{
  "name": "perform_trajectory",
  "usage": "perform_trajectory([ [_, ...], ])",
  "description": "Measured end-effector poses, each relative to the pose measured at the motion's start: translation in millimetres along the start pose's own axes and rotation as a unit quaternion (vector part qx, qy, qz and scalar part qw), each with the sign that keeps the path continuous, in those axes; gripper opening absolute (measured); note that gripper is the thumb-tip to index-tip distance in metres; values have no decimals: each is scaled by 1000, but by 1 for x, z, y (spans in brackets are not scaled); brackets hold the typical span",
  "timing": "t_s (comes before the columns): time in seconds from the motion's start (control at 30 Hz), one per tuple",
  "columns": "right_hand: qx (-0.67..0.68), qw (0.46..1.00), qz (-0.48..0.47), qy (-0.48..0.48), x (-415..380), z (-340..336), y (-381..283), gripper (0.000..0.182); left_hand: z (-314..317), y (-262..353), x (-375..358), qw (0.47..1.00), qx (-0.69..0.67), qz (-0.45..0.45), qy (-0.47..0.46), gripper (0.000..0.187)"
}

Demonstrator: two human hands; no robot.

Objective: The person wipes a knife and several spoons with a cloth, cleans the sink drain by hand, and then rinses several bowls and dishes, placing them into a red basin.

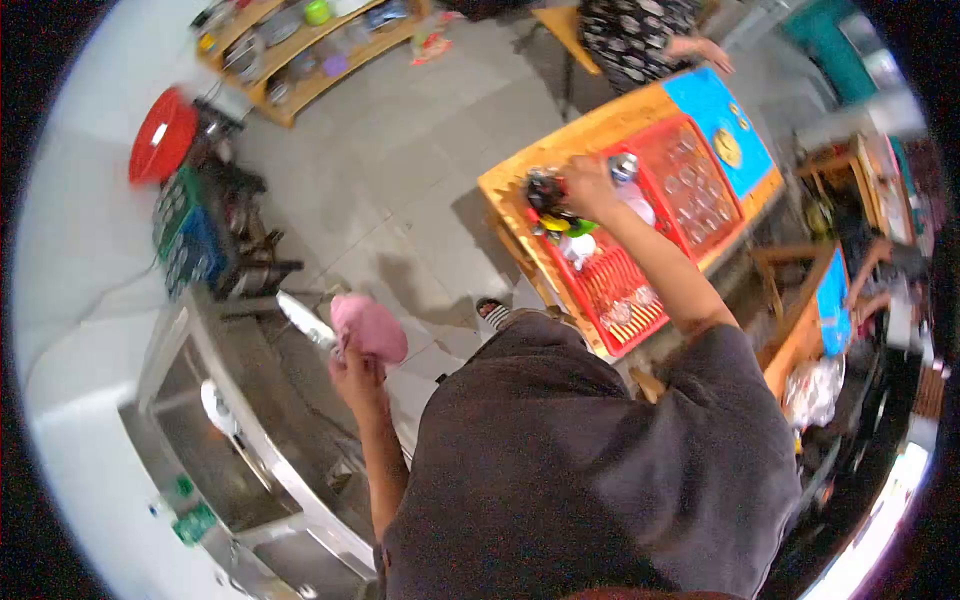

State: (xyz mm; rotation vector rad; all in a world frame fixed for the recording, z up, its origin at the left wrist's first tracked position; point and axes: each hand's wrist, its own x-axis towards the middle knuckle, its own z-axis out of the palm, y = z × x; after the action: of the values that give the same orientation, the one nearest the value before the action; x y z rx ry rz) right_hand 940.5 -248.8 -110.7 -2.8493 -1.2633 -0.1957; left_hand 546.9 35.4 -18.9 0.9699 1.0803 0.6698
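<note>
My left hand (357,372) is raised over the steel sink counter (290,440) and grips a pink cloth (368,327) together with a knife (305,322) whose blade points up and left. My right hand (588,187) reaches out to the red crate (640,280) on the wooden table (520,175). It rests on a cluster of dark utensils (547,190) at the crate's near-left corner; whether the fingers close on one I cannot tell. A metal cup (623,167) stands just beyond that hand.
A sink basin (215,450) lies at lower left. Another person in a patterned garment (640,35) stands at the table's far end, beside a blue mat (715,115). A red basin (163,135) and a wooden shelf (300,45) sit across the tiled floor.
</note>
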Motion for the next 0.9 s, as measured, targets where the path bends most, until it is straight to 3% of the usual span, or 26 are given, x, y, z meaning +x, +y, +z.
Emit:
perform_trajectory([
  [0.03, -8, 998, 24, -50, 7, -23, -7, 37, -2, 0, 2, 1000, -1, 10, -15, 23],
  [0.1, 89, 987, -13, 133, 9, -43, -28, 30, -3, 8, 2, 999, 1, 19, -37, 22],
  [0.17, 237, 970, -5, 58, 12, -78, -74, 25, -1, 15, -4, 999, -9, 19, -37, 20],
  [0.2, 410, 912, 9, -25, 13, -79, -99, 29, -1, 15, -5, 999, -23, 21, -29, 19],
  [0.23, 461, 886, -15, -57, 11, -82, -134, 37, -3, 15, -5, 999, -28, 31, -10, 19],
  [0.3, 640, 740, -60, -198, 5, -97, -210, 68, -6, 19, -7, 999, -26, 22, -33, 18],
  [0.33, 614, 744, -103, -244, 0, -110, -276, 77, -13, 25, -9, 998, -39, 41, -5, 18],
  [0.37, 650, 696, -97, -289, 4, -122, -305, 85, -12, 26, -11, 999, -34, 35, -20, 17],
  [0.4, 688, 662, -162, -250, 7, -89, -330, 74, -13, 28, -16, 999, -29, 28, -36, 17],
  [0.43, 685, 658, -177, -258, 6, -93, -346, 74, -15, 33, -22, 999, -36, 35, -21, 17],
  [0.5, 791, 498, -57, -351, 8, -103, -373, 56, -20, 45, -29, 994, -48, 92, -20, 19],
  [0.53, 810, 491, -51, -317, 5, -104, -385, 42, -28, 44, -26, 997, -26, 70, 6, 19],
  [0.57, 803, 492, -62, -331, 5, -106, -391, 42, -38, 43, -27, 996, -36, 73, 21, 19],
  [0.63, 826, 468, 23, -314, 11, -115, -397, 41, -57, 45, -31, 997, -26, 75, -17, 16],
  [0.67, 823, 504, 5, -264, 16, -108, -400, 39, -63, 45, -32, 996, -34, 79, -5, 16],
  [0.7, 819, 505, -4, -274, 21, -119, -402, 39, -67, 45, -33, 987, -141, 72, 12, 15],
  [0.73, 798, 562, -57, -211, 25, -140, -402, 40, -71, 45, -34, 967, -246, 64, 25, 15],
  [0.77, 771, 612, -108, -142, 27, -152, -405, 41, -77, 44, -34, 965, -250, 68, 32, 15],
  [0.83, 766, 615, -146, -114, 26, -157, -416, 44, -85, 41, -32, 986, -146, 56, 61, 15],
  [0.9, 526, 770, -358, 44, 21, -169, -426, 47, -88, 37, -33, 991, -111, 64, 36, 13],
])
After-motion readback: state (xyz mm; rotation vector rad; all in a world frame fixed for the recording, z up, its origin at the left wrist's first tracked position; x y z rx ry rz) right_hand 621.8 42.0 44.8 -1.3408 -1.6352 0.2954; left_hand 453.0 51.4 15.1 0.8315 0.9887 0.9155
